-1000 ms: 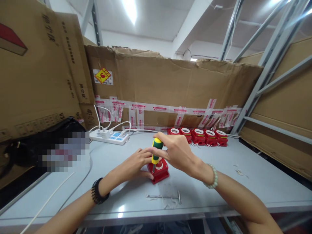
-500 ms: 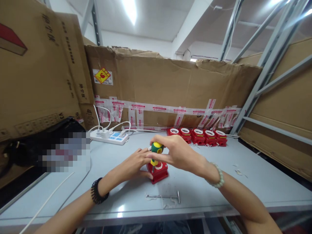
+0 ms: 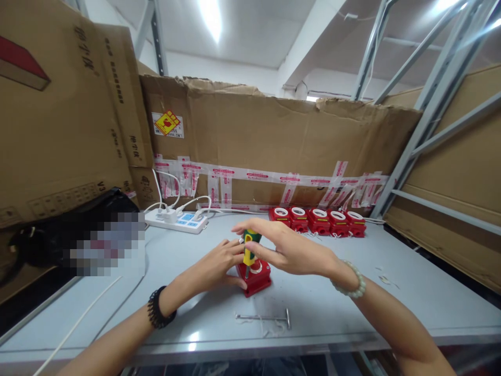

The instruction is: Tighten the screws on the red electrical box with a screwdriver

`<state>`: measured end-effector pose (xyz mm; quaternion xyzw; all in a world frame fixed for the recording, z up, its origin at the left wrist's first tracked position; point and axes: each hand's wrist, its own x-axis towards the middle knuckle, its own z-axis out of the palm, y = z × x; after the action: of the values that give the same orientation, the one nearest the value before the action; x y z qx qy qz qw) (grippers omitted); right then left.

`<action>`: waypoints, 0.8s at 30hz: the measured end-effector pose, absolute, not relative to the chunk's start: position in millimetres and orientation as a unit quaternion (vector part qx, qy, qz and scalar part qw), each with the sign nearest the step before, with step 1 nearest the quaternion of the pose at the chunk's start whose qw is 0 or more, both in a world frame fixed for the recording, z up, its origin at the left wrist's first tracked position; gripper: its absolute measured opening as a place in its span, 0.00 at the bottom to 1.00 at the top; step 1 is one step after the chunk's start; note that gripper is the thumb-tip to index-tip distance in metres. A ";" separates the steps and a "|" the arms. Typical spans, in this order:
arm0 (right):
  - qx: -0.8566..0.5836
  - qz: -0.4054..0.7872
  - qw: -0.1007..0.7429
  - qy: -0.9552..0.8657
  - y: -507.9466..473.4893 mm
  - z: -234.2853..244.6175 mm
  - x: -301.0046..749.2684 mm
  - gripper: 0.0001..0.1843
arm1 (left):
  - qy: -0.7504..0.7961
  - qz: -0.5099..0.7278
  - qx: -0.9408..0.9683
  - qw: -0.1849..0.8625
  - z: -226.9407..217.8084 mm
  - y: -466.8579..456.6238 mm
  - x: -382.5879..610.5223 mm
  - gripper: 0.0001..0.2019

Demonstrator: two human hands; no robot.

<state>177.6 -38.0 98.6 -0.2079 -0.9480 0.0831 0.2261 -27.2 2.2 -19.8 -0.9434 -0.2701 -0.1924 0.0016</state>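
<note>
A red box-shaped housing [image 3: 258, 282] with a white ring on top rests on the table. My left hand [image 3: 224, 263] is closed around its left side, thumb at the front corner. A short yellow and green screwdriver [image 3: 249, 254] stands nearly upright, its tip on the near left part of the housing's top. My right hand [image 3: 284, 245] has the handle between thumb and fingers, the palm above it. The fingers partly hide the handle and the back of the housing.
Several similar red housings [image 3: 319, 223] stand in a row at the back right. A T-handled tool [image 3: 270, 317] lies near the front edge. A white power strip [image 3: 180, 221] with cables sits back left, and small scraps [image 3: 385, 280] lie at right.
My right hand has shifted its grip on the screwdriver, fingers straighter over the handle, and the handle has turned. My left hand stays on the red housing.
</note>
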 end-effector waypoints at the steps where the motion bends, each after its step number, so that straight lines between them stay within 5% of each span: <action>1: -0.214 0.078 0.227 -0.947 -37.2 98.5 177.9 0.16 | -0.271 -0.192 -0.943 0.005 -20.7 2.5 -27.3 0.26; 9: -0.455 -0.179 0.226 -0.843 -28.3 82.1 155.2 0.29 | -0.271 -0.184 -0.945 0.002 -17.0 0.2 -25.4 0.25; 19: -0.201 0.114 0.221 -0.948 -37.2 99.3 181.1 0.17 | -0.275 -0.195 -0.941 0.008 -18.6 1.6 -25.3 0.25; 24: -0.364 -0.090 0.324 -0.869 -27.5 78.2 161.0 0.22 | -0.269 -0.191 -0.944 -0.007 -21.2 2.8 -26.2 0.25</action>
<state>161.0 -27.5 78.2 -0.3638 -0.8688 -0.0901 0.3237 -26.2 2.8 -21.2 -0.9440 -0.2690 -0.1911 -0.0070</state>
